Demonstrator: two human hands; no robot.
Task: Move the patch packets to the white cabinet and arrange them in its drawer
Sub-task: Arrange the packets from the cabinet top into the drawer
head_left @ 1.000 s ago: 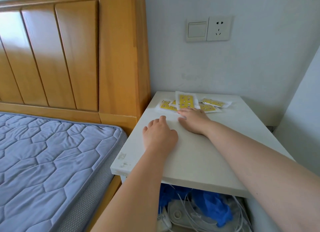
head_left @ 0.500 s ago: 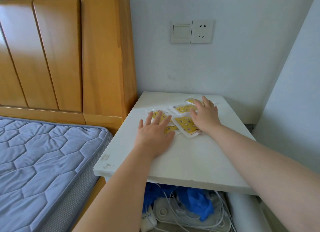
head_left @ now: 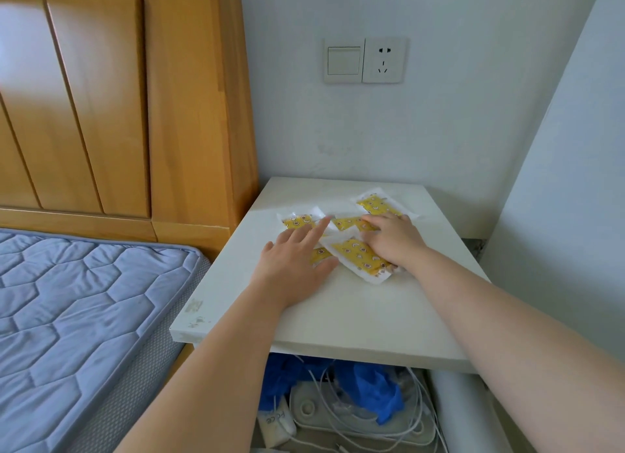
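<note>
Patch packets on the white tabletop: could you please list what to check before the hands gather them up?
1. Packets within reach: ok; they lie together on the tabletop.
2. Left hand flat on packets, fingers straight: ok.
3. Right hand grip on a packet: cannot tell; it rests over them.
4. Packets squared into a stack: not ok; they overlap at angles.
5. Space under the tabletop free: not ok; blue cloth and cables lie there.
</note>
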